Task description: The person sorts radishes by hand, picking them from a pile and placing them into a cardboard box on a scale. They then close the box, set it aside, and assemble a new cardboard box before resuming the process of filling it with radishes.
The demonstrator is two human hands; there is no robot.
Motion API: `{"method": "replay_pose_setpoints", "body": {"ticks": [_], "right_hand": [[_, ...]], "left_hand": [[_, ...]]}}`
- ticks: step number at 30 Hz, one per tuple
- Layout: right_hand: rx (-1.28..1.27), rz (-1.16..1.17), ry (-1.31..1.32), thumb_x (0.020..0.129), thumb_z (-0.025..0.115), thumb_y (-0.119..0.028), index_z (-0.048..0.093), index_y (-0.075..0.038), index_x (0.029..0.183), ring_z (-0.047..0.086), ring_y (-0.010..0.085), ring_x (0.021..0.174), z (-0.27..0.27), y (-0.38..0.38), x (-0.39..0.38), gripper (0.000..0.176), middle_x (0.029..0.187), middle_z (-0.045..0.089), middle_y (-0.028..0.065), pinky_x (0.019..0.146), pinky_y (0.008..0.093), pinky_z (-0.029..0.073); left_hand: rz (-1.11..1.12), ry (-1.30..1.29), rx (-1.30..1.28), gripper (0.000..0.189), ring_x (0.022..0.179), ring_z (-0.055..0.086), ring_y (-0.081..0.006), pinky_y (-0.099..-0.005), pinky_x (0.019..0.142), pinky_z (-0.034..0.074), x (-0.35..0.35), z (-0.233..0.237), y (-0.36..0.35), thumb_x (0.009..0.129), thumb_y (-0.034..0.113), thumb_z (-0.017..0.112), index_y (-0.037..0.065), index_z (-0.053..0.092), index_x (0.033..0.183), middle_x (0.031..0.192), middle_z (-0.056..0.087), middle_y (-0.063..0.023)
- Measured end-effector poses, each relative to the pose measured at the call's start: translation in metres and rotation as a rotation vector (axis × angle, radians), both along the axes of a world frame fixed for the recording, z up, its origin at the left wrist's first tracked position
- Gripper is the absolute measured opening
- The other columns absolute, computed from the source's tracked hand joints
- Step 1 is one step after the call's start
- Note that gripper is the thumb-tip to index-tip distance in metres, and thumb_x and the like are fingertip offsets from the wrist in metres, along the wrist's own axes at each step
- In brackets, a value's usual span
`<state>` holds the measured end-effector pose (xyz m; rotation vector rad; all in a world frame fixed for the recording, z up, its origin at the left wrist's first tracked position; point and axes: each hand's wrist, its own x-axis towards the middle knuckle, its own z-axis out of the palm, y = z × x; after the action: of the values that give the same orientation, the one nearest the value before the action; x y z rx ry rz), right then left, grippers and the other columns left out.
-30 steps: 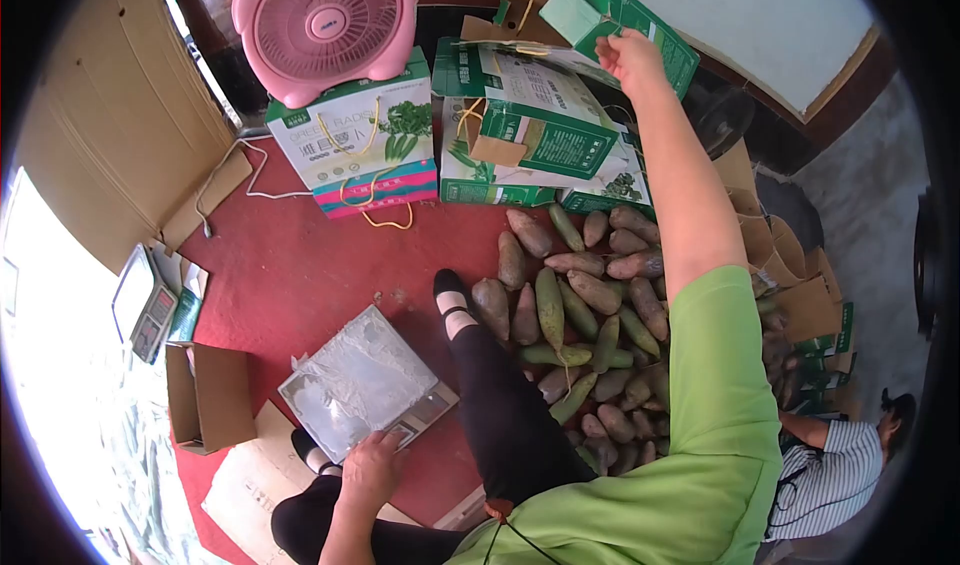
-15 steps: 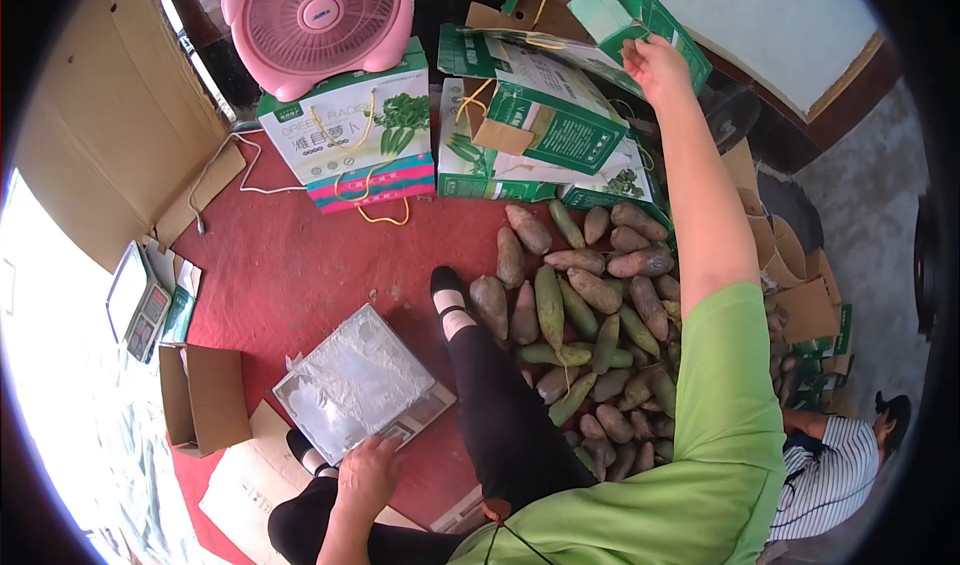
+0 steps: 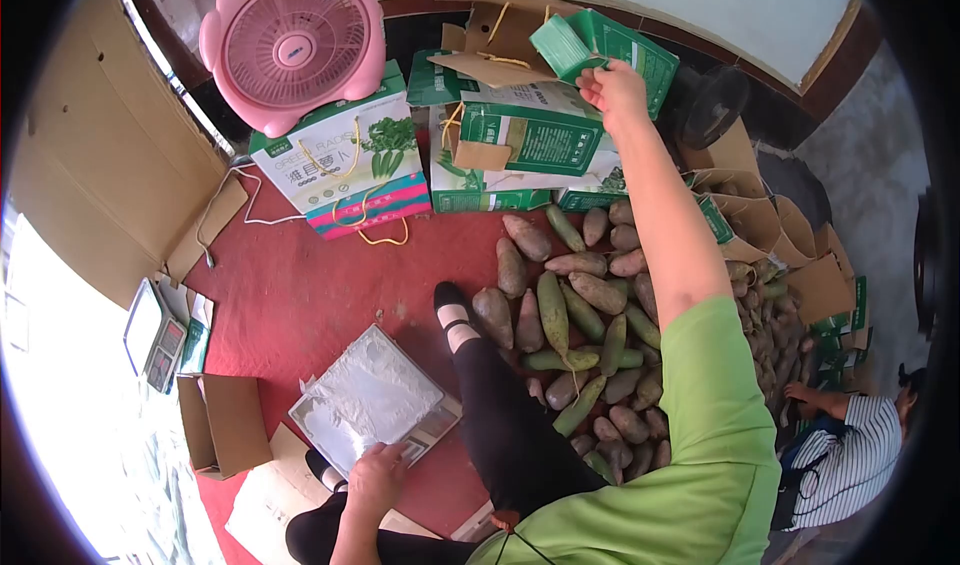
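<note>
At the upper right my right hand (image 3: 612,93) is closed on the edge of a green cardboard carton (image 3: 640,57), above a stack of printed radish cartons (image 3: 540,130). My left hand (image 3: 378,473) is low in the view, at the near edge of a flat scale (image 3: 370,390) whose top is wrapped in shiny, crinkled film. Its fingers look extended and loosely bent, holding nothing visible. Many green and purplish-brown radishes (image 3: 552,310) lie heaped on the red floor covering, right of my outstretched leg. My right forearm hides part of the heap.
A pink fan (image 3: 295,50) stands on a white and green carton (image 3: 340,150) at the back. On the left are a digital scale (image 3: 160,340) and an open brown box (image 3: 222,425). Another person (image 3: 850,450) in a striped shirt is at the lower right, near open bags (image 3: 745,225).
The view has tilted, so the fan and cartons appear lower and further left. My right hand keeps its grip on the green carton, and my left hand stays by the scale.
</note>
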<state>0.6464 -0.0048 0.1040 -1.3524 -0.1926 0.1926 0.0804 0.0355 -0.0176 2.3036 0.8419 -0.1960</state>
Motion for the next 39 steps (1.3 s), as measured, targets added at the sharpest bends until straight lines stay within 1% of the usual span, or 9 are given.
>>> {"method": "replay_pose_setpoints", "body": {"ticks": [7,10,11,14,19,20,28,30,39], "right_hand": [[0.057,0.09,-0.123,0.086,0.05,-0.004,0.054,-0.003,0.094,0.063,0.0187,0.073,0.002,-0.035,-0.019,0.009,0.082,0.061,0.0075,0.064,0.0296,0.048],[0.054,0.127,-0.118,0.085,0.049,-0.006,0.055,-0.005,0.085,0.062,0.0183,0.078,-0.001,-0.052,-0.041,0.007,0.079,0.06,0.005,0.067,0.0283,0.046],[0.062,0.13,-0.121,0.085,0.049,-0.006,0.055,-0.005,0.085,0.062,0.0183,0.078,-0.005,-0.057,-0.045,0.007,0.079,0.06,0.005,0.067,0.0283,0.046],[0.182,0.147,-0.109,0.085,0.05,-0.006,0.055,-0.005,0.085,0.062,0.0195,0.081,-0.013,-0.079,-0.048,0.005,0.081,0.06,0.0058,0.069,0.0296,0.047],[0.44,0.12,-0.031,0.083,0.055,-0.007,0.055,-0.005,0.089,0.059,0.0217,0.09,-0.008,-0.149,-0.045,0.006,0.082,0.059,0.0051,0.08,0.0335,0.047],[0.476,0.139,-0.015,0.084,0.055,-0.007,0.055,-0.004,0.087,0.059,0.0219,0.09,-0.008,-0.165,-0.041,0.005,0.082,0.059,0.0054,0.08,0.0334,0.047],[0.538,0.17,0.107,0.087,0.051,-0.007,0.055,0.0,0.081,0.057,0.0218,0.094,0.011,-0.234,-0.063,0.01,0.084,0.06,0.0074,0.081,0.0324,0.047],[0.533,0.173,0.107,0.087,0.051,-0.007,0.055,0.001,0.082,0.057,0.0217,0.094,0.02,-0.251,-0.073,0.01,0.084,0.06,0.0074,0.081,0.0323,0.047],[0.46,0.18,-0.017,0.088,0.05,-0.006,0.053,-0.001,0.089,0.059,0.0203,0.089,0.063,-0.296,-0.149,0.006,0.084,0.058,0.0054,0.077,0.0303,0.048]], "left_hand": [[-0.009,-0.207,-0.241,0.029,0.084,0.063,-0.0283,-0.0365,0.077,0.049,0.051,0.014,0.044,0.078,0.011,0.064,0.005,0.062,0.107,0.095,0.062,-0.0156],[-0.234,-0.332,-0.069,0.041,0.089,0.062,-0.0275,-0.0368,0.079,0.05,0.137,0.026,0.078,0.078,0.015,0.065,0.006,0.056,0.117,0.107,0.059,-0.017],[-0.215,-0.453,-0.057,0.045,0.091,0.061,-0.0268,-0.0363,0.079,0.049,0.173,0.015,0.091,0.079,0.017,0.065,0.003,0.053,0.12,0.109,0.059,-0.0173],[0.188,-0.385,-0.596,0.059,0.091,0.06,-0.0187,-0.0308,0.069,0.051,0.277,0.021,0.108,0.088,0.022,0.06,0.003,0.035,0.137,0.117,0.055,-0.0109],[0.314,-0.599,-0.635,0.061,0.094,0.06,-0.0194,-0.0307,0.069,0.052,0.36,0.017,0.093,0.088,0.02,0.059,0.005,0.029,0.14,0.126,0.05,-0.0127],[0.291,-0.657,-0.586,0.059,0.086,0.06,-0.018,-0.0292,0.063,0.053,0.366,0.007,0.089,0.083,0.017,0.063,0.005,0.038,0.135,0.123,0.05,-0.0143],[0.053,-0.481,-0.673,0.04,0.09,0.061,-0.0155,-0.0274,0.071,0.05,0.258,-0.02,0.051,0.087,0.01,0.057,0.003,0.05,0.125,0.117,0.057,-0.0096],[-0.023,-0.421,-0.534,0.036,0.09,0.061,-0.0148,-0.0272,0.071,0.05,0.218,-0.022,0.052,0.087,0.01,0.056,0.002,0.053,0.122,0.11,0.06,-0.0082],[0.265,-0.318,-0.54,0.029,0.08,0.06,-0.0132,-0.0261,0.068,0.049,0.047,0.019,0.038,0.083,0.009,0.059,0.001,0.061,0.11,0.1,0.064,-0.0071]]}}
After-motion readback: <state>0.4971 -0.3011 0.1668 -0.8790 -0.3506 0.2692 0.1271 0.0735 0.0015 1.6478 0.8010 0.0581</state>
